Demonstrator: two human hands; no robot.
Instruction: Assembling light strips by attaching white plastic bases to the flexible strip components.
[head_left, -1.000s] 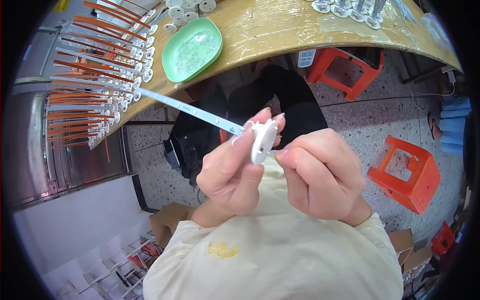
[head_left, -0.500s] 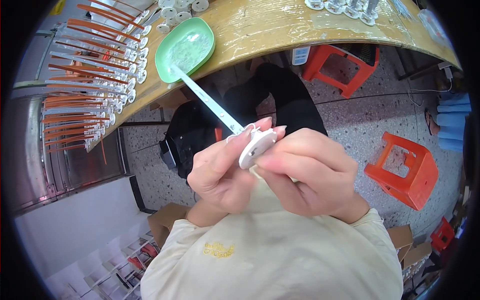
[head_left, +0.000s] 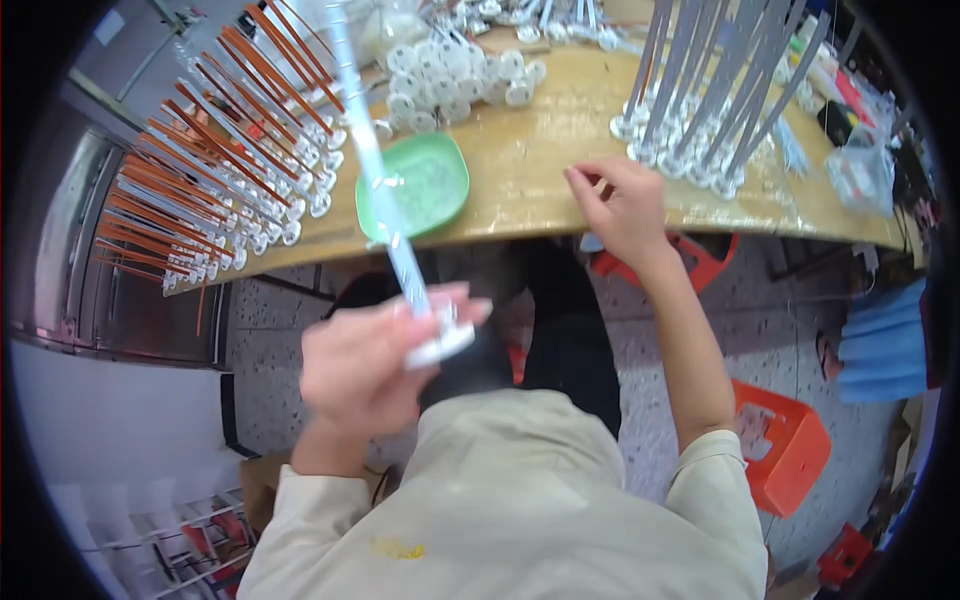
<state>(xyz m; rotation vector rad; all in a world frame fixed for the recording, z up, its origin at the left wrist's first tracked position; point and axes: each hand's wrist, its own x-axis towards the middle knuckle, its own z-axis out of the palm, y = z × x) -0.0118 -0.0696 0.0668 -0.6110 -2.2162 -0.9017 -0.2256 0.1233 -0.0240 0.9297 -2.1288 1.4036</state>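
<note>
In front of my body, my left hand (head_left: 360, 365) grips a white round disc (head_left: 442, 346) by its hub. A long pale-blue strip (head_left: 388, 215) rises from that disc and leans up past the bowl; hand and disc are slightly blurred. My right hand (head_left: 625, 205) is above the table's front part, its thumb and forefinger drawn together in a pinch. Whatever may be between those fingertips is too small to make out. Left of my right hand, a green bowl (head_left: 455, 200) sits at the table edge with clear, film-like material inside.
White discs (head_left: 440, 85) are heaped at the back of the wooden table (head_left: 545, 130). Orange and pale strips on discs (head_left: 240, 150) line its left side; grey strips on discs (head_left: 700, 110) stand at right. Orange stools (head_left: 785, 445) and a person's blue garment (head_left: 885, 345) are at right.
My right hand has let go of the disc and reached forward over the table. My left hand has moved left with the disc and strip, which now points more upright. The view has tilted up.
</note>
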